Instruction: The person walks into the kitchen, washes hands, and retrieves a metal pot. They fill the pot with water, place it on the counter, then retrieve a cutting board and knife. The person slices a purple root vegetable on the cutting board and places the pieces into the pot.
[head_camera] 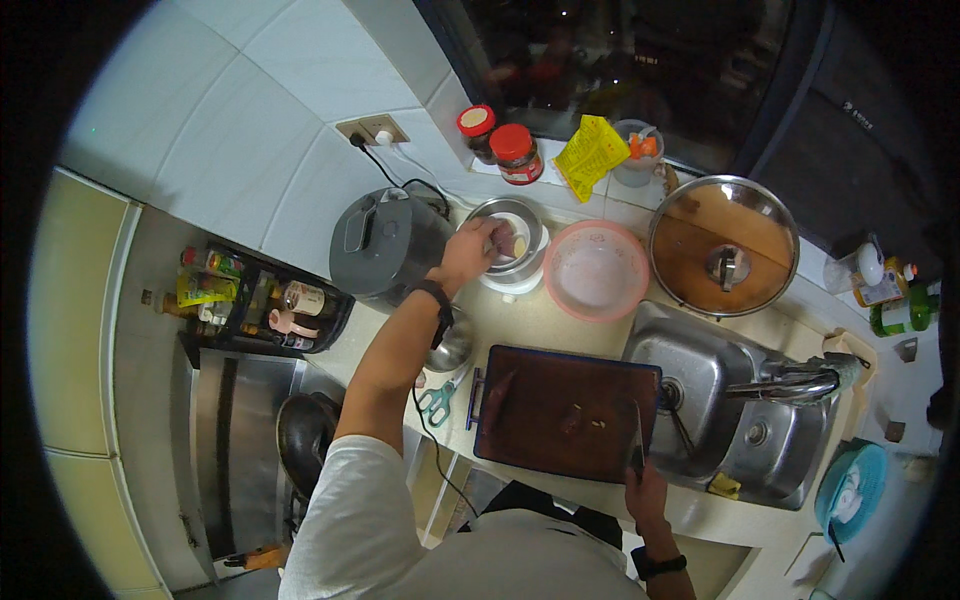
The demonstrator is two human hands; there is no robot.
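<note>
My left hand reaches into a steel bowl standing on a white base. Pieces of raw meat and a pale yellow piece lie at its fingertips; whether the fingers grip any is unclear. At the cutting board's near right corner, my right hand holds a kitchen knife by the handle, blade pointing away over the board. The dark brown cutting board has a blue rim and carries a few small scraps.
Left of the bowl stands a dark grey lidded appliance. A pink basin and a large round lid are to its right. The steel sink adjoins the board. Teal-handled scissors and a black cord lie left of the board.
</note>
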